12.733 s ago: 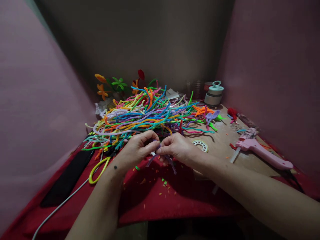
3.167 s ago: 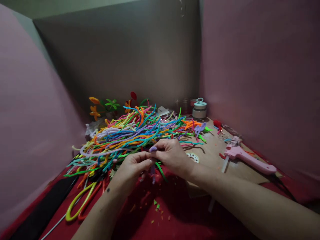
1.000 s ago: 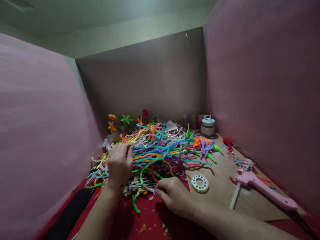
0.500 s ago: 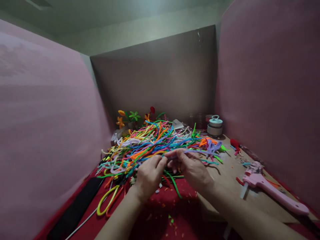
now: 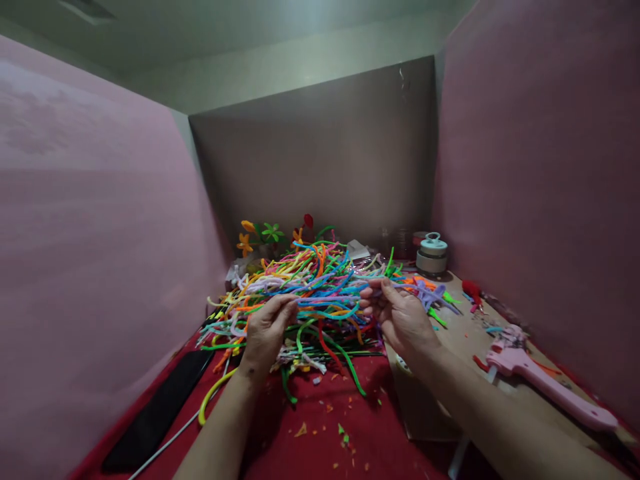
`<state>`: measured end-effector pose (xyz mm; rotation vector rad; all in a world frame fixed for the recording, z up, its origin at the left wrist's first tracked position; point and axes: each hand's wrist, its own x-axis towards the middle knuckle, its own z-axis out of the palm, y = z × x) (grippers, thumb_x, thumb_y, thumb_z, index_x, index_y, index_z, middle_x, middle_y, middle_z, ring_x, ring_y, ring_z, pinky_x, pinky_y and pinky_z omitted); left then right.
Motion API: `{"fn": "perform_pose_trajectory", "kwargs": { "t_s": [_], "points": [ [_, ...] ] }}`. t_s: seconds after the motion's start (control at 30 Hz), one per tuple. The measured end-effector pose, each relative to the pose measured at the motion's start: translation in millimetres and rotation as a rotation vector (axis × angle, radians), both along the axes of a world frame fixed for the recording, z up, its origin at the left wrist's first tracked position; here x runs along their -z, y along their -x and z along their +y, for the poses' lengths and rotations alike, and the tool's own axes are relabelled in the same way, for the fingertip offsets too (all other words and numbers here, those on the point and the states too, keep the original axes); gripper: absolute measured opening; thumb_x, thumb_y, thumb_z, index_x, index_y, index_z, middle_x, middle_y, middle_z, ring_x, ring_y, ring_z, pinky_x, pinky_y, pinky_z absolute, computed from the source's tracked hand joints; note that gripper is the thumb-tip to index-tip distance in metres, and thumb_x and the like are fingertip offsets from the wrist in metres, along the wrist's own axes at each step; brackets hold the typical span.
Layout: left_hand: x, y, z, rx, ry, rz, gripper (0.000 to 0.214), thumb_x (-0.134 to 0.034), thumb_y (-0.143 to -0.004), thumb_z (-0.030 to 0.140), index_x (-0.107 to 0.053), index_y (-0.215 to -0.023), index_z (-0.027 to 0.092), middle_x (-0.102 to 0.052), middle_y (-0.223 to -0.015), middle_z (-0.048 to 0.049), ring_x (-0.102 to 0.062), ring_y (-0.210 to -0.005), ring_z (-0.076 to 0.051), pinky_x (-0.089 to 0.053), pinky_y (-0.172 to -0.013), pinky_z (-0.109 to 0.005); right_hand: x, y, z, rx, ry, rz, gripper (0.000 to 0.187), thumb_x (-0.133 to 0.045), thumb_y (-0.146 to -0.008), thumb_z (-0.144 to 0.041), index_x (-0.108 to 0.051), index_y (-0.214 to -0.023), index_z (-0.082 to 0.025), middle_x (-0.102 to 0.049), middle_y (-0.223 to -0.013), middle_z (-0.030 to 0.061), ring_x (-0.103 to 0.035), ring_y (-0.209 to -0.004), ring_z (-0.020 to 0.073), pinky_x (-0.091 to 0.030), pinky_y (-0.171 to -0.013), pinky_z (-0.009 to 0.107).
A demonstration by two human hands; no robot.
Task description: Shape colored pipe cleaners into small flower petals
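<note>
The left hand (image 5: 267, 327) and right hand (image 5: 400, 319), close together half a second earlier, are now held apart, each pinched on an end of the lilac pipe cleaner (image 5: 327, 301), which is stretched just above the pile (image 5: 300, 273).

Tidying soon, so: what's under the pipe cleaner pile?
Red cloth shows at the front edge of the pile, and a yellow loop pokes out at its near-left corner. Whatever else lies beneath is covered.

Both bare forearms reach in from the near edge; the left hand (image 5: 267, 327) is raised, fingers curled and pinched. The right hand (image 5: 400, 319) hangs apart to its right; palm turned left, fingertips pinched.
</note>
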<state>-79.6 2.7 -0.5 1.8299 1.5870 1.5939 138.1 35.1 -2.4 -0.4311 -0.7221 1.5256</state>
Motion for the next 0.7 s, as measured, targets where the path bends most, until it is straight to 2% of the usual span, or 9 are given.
{"fn": "perform_pose_trajectory", "kwargs": {
  "t_s": [0.13, 0.23, 0.3, 0.33, 0.4, 0.47, 0.5, 0.57, 0.7],
  "points": [
    [-8.0, -12, -8, 0.032, 0.053, -0.233, 0.021, -0.06, -0.074, 0.034, -0.065, -0.085, 0.016, -0.062, -0.062, 0.0011, -0.057, -0.055, -0.011, -0.046, -0.055, -0.022, 1.5, -1, 0, -0.049, 0.101, -0.005, 0.02, -0.062, -0.075, -0.034, -0.06, -0.077, -0.014, -0.067, -0.07, 0.0056, -0.063, -0.056, 0.0129, -0.05, -0.049, 0.023],
    [-9.8, -15, -12, 0.04, 0.072, -0.221, 0.019, -0.062, -0.073, 0.032, -0.066, -0.082, 0.016, -0.063, -0.064, 0.0007, -0.056, -0.055, -0.011, -0.045, -0.053, -0.021, 0.4, 3, -17, -0.346, 0.054, -0.29, 0.028, -0.061, -0.076, -0.039, -0.061, -0.076, -0.011, -0.067, -0.072, 0.0088, -0.06, -0.049, 0.0112, -0.043, -0.039, 0.019],
    [-10.0, -16, -17, 0.079, 0.083, -0.152, 0.018, -0.06, -0.074, 0.031, -0.067, -0.081, 0.017, -0.063, -0.065, 0.0006, -0.055, -0.056, -0.011, -0.044, -0.053, -0.021, -1.7, 6, -32, -0.49, -0.101, -0.503, 0.028, -0.06, -0.076, -0.038, -0.062, -0.071, -0.01, -0.066, -0.064, 0.0077, -0.054, -0.043, 0.0096, -0.037, -0.036, 0.018],
    [-10.0, -18, -20, 0.109, 0.086, -0.113, 0.017, -0.059, -0.076, 0.031, -0.067, -0.081, 0.017, -0.063, -0.066, 0.0003, -0.055, -0.056, -0.011, -0.044, -0.054, -0.021, -3.2, 8, -39, -0.437, -0.212, -0.59, 0.025, -0.059, -0.077, -0.036, -0.063, -0.073, -0.011, -0.066, -0.064, 0.0068, -0.055, -0.045, 0.0102, -0.04, -0.04, 0.02],
    [-9.7, -21, -27, 0.175, 0.08, -0.026, 0.017, -0.056, -0.079, 0.03, -0.067, -0.081, 0.017, -0.063, -0.069, -0.0004, -0.055, -0.059, -0.011, -0.045, -0.057, -0.022, -5.9, 10, -50, -0.062, -0.542, -0.728, 0.018, -0.056, -0.08, -0.03, -0.066, -0.083, -0.015, -0.067, -0.075, 0.0059, -0.059, -0.062, 0.0131, -0.048, -0.058, 0.027],
    [-8.5, -25, -35, 0.229, 0.056, 0.05, 0.017, -0.052, -0.081, 0.028, -0.066, -0.083, 0.018, -0.063, -0.073, -0.0016, -0.056, -0.062, -0.012, -0.046, -0.06, -0.023, -6.4, 13, -54, 0.25, -0.876, -0.907, 0.018, -0.055, -0.08, -0.023, -0.065, -0.095, -0.018, -0.067, -0.096, 0.0086, -0.058, -0.089, 0.0196, -0.045, -0.081, 0.038],
    [-7.4, -27, -39, 0.253, 0.043, 0.084, 0.018, -0.051, -0.083, 0.027, -0.066, -0.085, 0.018, -0.062, -0.075, -0.0021, -0.056, -0.064, -0.012, -0.046, -0.062, -0.023, -5.4, 14, -55, 0.352, -0.968, -0.992, 0.02, -0.055, -0.08, -0.021, -0.064, -0.098, -0.018, -0.065, -0.1, 0.0094, -0.056, -0.095, 0.0213, -0.042, -0.086, 0.041],
    [-4.2, -32, -46, 0.302, 0.035, 0.138, 0.019, -0.047, -0.085, 0.026, -0.064, -0.088, 0.019, -0.061, -0.077, -0.0032, -0.056, -0.067, -0.013, -0.046, -0.063, -0.024, -1.8, 16, -53, 0.414, -1.002, -1.126, 0.018, -0.052, -0.083, -0.02, -0.064, -0.096, -0.017, -0.067, -0.092, 0.009, -0.057, -0.088, 0.0208, -0.043, -0.082, 0.039],
    [4.9, -32, -59, 0.326, 0.067, 0.124, 0.024, -0.04, -0.088, 0.026, -0.06, -0.099, 0.019, -0.059, -0.077, -0.0037, -0.057, -0.066, -0.013, -0.048, -0.062, -0.024, 3.3, 17, -52, 0.341, -0.888, -1.114, 0.015, -0.05, -0.085, -0.023, -0.064, -0.083, -0.018, -0.066, -0.076, 0.0048, -0.06, -0.071, 0.0151, -0.046, -0.068, 0.028]
  ]
}}
